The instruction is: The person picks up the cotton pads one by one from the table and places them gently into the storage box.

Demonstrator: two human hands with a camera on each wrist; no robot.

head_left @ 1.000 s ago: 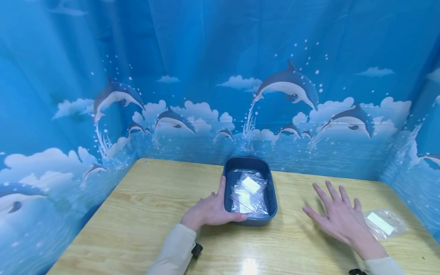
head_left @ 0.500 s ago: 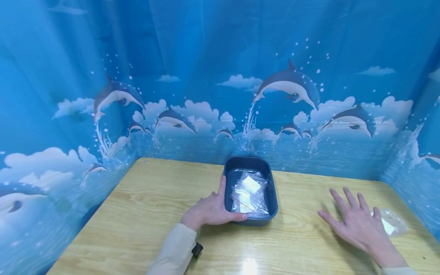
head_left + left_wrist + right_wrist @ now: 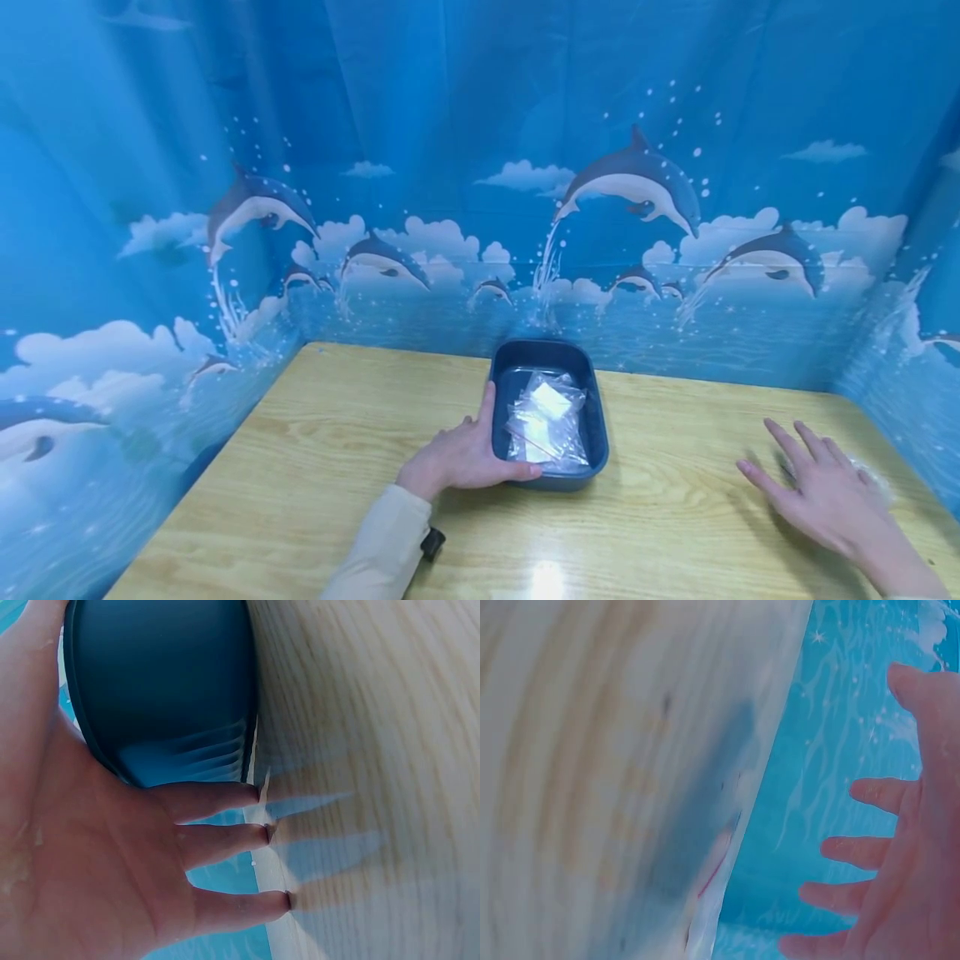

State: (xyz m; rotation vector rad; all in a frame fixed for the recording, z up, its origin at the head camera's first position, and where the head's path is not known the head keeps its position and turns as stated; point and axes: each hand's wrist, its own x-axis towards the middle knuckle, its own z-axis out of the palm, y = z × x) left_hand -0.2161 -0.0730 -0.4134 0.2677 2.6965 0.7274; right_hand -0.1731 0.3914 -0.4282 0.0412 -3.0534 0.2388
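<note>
A dark blue plastic tub (image 3: 597, 425) stands on the table, holding several clear zip bags (image 3: 551, 402) with white pieces inside. My left hand (image 3: 465, 458) rests against its near left corner, thumb along the front and index finger up the left side. Seen from the left wrist, the other fingers (image 3: 225, 844) are straight, tips on the table beside the tub (image 3: 165, 682). Over at the right, my right hand (image 3: 832, 504) hovers with fingers spread above another clear bag (image 3: 879, 482), mostly hidden by it. The right wrist view shows that bag's red seal line (image 3: 714, 874) near the table edge.
The wooden table (image 3: 360, 417) ends at the back and sides against a blue curtain (image 3: 450, 167) printed with dolphins and clouds. The tub stands close to the back edge. A bright light reflection lies near the front.
My right hand has moved right, from beside the loose bag to over it, covering most of it. The left hand and the tub have stayed in place.
</note>
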